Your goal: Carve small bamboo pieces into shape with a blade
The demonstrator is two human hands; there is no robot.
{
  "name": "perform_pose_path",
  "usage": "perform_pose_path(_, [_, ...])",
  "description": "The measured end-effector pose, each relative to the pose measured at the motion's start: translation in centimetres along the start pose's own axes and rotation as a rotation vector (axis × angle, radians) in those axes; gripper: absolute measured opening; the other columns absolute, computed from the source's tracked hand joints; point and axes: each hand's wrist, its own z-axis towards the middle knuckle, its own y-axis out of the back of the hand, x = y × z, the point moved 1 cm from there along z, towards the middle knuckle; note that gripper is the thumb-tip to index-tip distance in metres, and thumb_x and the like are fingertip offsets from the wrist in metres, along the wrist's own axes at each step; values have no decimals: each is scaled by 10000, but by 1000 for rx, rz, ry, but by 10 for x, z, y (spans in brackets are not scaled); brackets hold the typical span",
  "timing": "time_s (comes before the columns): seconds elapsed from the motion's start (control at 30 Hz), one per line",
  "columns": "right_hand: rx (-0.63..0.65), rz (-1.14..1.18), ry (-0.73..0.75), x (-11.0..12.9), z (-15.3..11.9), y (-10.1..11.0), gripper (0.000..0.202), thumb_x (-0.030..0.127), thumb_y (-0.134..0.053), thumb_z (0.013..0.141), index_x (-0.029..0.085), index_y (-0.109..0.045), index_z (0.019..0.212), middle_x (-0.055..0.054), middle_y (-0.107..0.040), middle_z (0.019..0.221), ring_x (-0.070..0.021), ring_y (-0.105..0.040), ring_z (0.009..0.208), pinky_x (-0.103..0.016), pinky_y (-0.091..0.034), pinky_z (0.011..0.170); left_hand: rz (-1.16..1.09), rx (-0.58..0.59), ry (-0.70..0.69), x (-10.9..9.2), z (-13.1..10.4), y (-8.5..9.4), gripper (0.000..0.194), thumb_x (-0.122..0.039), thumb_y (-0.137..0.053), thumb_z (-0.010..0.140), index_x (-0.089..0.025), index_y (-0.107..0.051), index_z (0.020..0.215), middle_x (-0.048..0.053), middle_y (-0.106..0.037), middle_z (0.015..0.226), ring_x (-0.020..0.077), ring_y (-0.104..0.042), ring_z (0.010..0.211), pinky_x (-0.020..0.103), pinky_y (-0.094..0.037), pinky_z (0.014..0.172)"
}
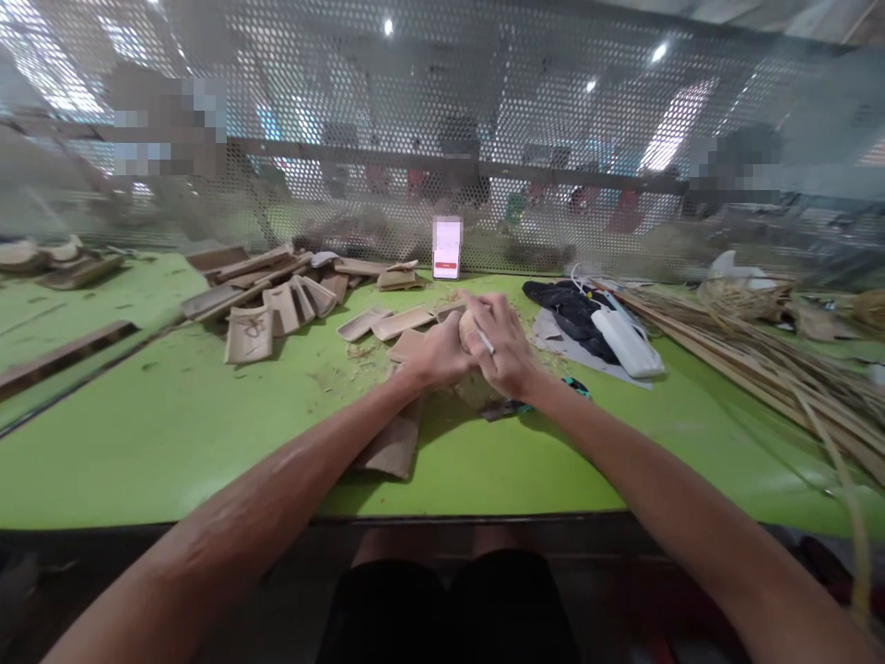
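Observation:
Both hands meet above the middle of the green table (277, 461). My left hand (443, 352) is closed round a pale wooden piece (472, 334). Against the right side of that piece, my right hand (508, 349) is closed with a thin whitish object (487, 342) between its fingers; what tool it is, I cannot tell. Just left of the hands lie shallow curved wooden pieces (402, 322) among shavings. Below my left forearm rests a larger curved wooden piece (391, 446). A dark and teal item (575, 387) is partly hidden by my right wrist.
A phone (446, 251) stands against the perforated metal screen (387, 175). Wooden pieces are heaped at the back left (249, 334). Right of the hands are black cloth (571, 314) and a white power bank-like block (626, 343). Long strips (747, 360) cover the far right.

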Motion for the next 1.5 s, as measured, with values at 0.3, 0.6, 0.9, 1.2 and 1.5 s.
perform_pose_path(0.3, [-27,93,20,2,-2,-2,571,409,-288,1042,253,-366,1587,-144,-473,1346,-318,-478,1271,-559,-451,1114,-81,88,-13,0,1,1,447,-278,-723,728,-147,-584,1132,109,-700,1048,269,-672,962,414,-589,817])
perform_pose_path(0.6, [-14,98,-9,0,-6,4,542,398,-317,1035,257,-412,1550,-136,-455,1367,-314,-485,1284,-564,-435,1131,-28,120,1,-4,-3,1,553,-349,-780,677,-124,-604,1150,108,-697,1039,274,-660,923,436,-576,815])
perform_pose_path(0.9, [81,-51,26,8,1,0,554,357,-346,1011,208,-482,1526,-151,-560,1305,-352,-495,1193,-596,-428,1061,-144,100,-3,-4,1,4,282,-278,-625,786,-127,-641,1023,88,-714,956,218,-659,843,380,-592,750])
perform_pose_path(1.2, [48,74,2,8,-4,2,523,361,-308,1039,214,-540,1484,-106,-627,1395,-324,-512,1153,-547,-427,1034,-121,140,19,-4,-2,3,405,-236,-709,692,-135,-641,1078,86,-714,1016,255,-672,918,373,-581,785])
perform_pose_path(1.5, [-172,346,-161,-23,5,5,518,449,-273,1061,234,-627,1372,-101,-676,1205,-271,-581,1148,-483,-453,1050,-63,118,206,-10,-2,6,297,-282,-700,668,-152,-613,921,22,-646,804,181,-592,684,288,-473,559])
